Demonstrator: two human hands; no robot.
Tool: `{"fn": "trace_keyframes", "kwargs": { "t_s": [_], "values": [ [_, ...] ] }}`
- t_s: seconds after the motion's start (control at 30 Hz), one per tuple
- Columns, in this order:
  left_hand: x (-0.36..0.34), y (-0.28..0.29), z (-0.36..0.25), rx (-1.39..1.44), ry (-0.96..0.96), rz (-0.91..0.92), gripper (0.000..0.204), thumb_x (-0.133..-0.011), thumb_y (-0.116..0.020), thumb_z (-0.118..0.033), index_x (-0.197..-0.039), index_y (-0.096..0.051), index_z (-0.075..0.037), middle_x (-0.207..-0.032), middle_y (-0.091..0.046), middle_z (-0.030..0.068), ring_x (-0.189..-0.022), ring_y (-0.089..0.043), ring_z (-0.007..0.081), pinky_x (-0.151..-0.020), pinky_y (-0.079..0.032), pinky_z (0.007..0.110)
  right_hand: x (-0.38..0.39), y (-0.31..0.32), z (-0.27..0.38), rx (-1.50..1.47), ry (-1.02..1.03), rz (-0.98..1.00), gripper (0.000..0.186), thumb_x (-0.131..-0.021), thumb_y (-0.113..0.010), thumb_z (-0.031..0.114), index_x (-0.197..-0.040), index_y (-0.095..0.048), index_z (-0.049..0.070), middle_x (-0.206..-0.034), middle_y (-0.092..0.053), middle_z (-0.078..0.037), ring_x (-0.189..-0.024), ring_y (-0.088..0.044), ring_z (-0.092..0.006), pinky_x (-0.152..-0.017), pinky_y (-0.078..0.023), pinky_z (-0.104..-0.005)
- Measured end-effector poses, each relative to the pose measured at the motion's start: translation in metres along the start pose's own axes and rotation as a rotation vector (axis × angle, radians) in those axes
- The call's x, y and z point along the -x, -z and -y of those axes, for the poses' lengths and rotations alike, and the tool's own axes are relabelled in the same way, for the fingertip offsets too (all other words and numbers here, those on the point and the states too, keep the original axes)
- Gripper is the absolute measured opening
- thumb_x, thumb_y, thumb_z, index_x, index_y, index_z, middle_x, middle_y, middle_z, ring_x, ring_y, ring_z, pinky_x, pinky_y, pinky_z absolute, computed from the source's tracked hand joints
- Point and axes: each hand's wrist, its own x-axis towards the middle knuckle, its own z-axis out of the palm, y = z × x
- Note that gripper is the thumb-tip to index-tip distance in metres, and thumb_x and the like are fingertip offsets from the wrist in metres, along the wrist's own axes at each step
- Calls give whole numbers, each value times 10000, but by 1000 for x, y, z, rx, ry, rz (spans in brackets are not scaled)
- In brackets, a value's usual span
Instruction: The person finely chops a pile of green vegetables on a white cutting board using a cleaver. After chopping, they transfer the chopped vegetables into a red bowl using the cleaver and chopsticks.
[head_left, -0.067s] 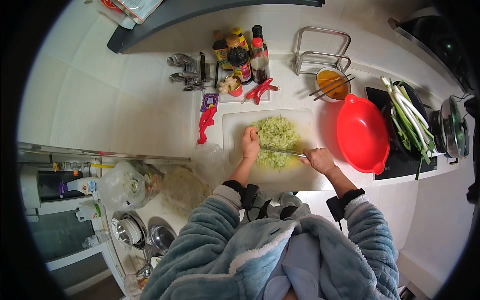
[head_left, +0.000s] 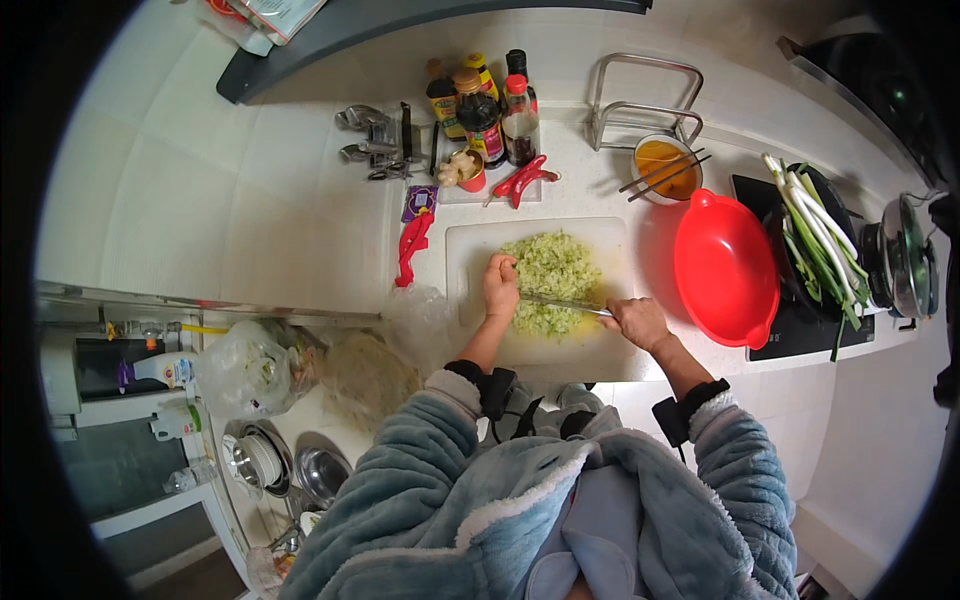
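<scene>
A white cutting board [head_left: 470, 244] holds a spread heap of finely chopped pale green vegetable [head_left: 552, 258]. Across this heap lies a knife blade [head_left: 562, 301], and my right hand [head_left: 640, 322] grips its handle at the board's right side. My left hand [head_left: 501, 285] has its fingers curled at the heap's left edge, by the far end of the blade; what is under them, if anything, is hidden.
To the right are a red bowl [head_left: 720, 270], scallions [head_left: 815, 225] and a bowl of orange liquid with chopsticks [head_left: 660, 155]. Bottles [head_left: 480, 130], red chilies [head_left: 517, 180] and cutlery [head_left: 370, 140] sit behind the board. Plastic bags [head_left: 250, 370] and metal bowls [head_left: 320, 470] are lower left.
</scene>
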Motion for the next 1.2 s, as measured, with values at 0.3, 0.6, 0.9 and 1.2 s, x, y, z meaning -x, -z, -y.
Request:
{"fn": "trace_keyframes", "kwargs": {
  "t_s": [0.3,0.6,0.9,1.2],
  "values": [
    [-20,-2,33,-47,37,-216,124,-916,-473,-95,-907,-570,-18,-740,-598,97,-672,-551,202,-644,-459,358,-30,29,-13,107,26,39,455,-880,-496,541,-844,-641,112,-721,-660,-121,-699,-654,-328,-624,-503,-452],
    [-18,4,23,-16,34,-193,122,-906,-484,-67,-877,-595,-27,-724,-595,55,-646,-520,146,-601,-441,309,-1,-7,7,-38,-32,22,462,-913,-462,514,-859,-592,73,-669,-645,-137,-648,-636,-364,-588,-495,-458],
    [-30,13,-9,166,0,-162,133,-909,-484,-50,-838,-593,-24,-651,-491,-1,-561,-412,76,-511,-350,249,-8,6,9,47,-2,-172,399,-863,-532,488,-850,-623,100,-753,-656,-107,-689,-654,-289,-569,-490,-428],
    [-40,4,22,104,42,-220,109,-896,-486,-42,-848,-585,-40,-657,-504,3,-565,-422,86,-523,-351,242,-24,-3,4,178,54,-218,423,-887,-503,505,-876,-577,89,-684,-655,-90,-601,-645,-295,-535,-503,-404]
  ]
}}
